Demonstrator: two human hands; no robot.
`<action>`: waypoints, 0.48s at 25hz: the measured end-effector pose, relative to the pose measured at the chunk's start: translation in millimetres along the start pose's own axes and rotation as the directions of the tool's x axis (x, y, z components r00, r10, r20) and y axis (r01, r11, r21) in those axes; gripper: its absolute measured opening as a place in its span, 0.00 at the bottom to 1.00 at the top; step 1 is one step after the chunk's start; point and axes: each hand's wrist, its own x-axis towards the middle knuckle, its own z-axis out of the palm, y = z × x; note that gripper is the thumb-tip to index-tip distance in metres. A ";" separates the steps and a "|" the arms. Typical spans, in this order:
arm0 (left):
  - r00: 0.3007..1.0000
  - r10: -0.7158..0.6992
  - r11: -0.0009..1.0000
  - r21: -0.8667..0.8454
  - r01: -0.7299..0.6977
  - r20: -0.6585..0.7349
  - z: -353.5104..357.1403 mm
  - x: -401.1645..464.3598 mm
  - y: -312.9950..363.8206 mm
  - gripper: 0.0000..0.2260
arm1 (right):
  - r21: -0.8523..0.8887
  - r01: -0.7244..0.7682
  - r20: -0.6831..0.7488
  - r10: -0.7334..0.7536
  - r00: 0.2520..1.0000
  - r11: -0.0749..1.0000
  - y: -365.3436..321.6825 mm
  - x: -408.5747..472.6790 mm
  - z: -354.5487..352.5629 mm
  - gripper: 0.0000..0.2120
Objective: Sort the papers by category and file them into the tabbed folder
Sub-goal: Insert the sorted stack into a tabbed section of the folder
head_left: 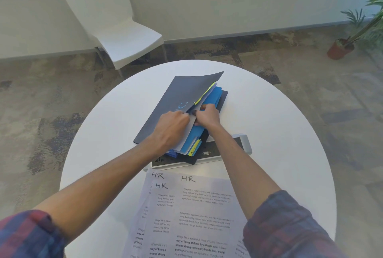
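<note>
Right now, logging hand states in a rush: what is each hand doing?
Left hand: fingers pinch a white sheet in the folder.
Right hand: fingers curled on the same sheet.

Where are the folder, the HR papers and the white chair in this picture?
folder [165,110]: head view, on its dark raised front cover.
HR papers [199,212]: head view, on the top sheet's printed text.
white chair [128,40]: head view, on the seat.
</note>
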 end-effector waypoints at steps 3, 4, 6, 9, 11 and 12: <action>1.000 -0.007 1.000 0.017 0.007 0.004 5.4 1.2 -2.2 0.12 | 0.009 -0.002 0.013 0.002 1.000 1.000 16.2 -0.9 -8.6 0.10; 1.000 -0.008 1.000 0.013 0.008 0.005 7.3 1.3 -1.8 0.13 | -0.033 0.005 0.013 -0.005 1.000 0.999 23.0 -3.5 -12.9 0.11; 1.000 -0.004 1.000 0.014 0.004 0.006 14.4 1.8 0.5 0.12 | -0.219 0.049 0.050 -0.039 0.998 0.975 40.3 -6.3 -17.2 0.14; 0.999 -0.017 1.000 0.007 0.017 -0.028 31.6 2.0 7.0 0.10 | -0.474 0.132 0.080 -0.107 0.991 0.870 61.0 -9.9 -17.3 0.16; 0.999 -0.035 0.999 0.011 0.035 -0.026 44.7 3.2 12.2 0.14 | -0.542 0.172 0.119 -0.127 0.985 0.822 65.3 -11.0 -11.2 0.17; 0.999 -0.042 0.999 0.011 0.043 -0.019 49.8 4.3 15.1 0.15 | -0.555 0.178 0.143 -0.117 0.983 0.813 65.0 -12.3 -7.3 0.18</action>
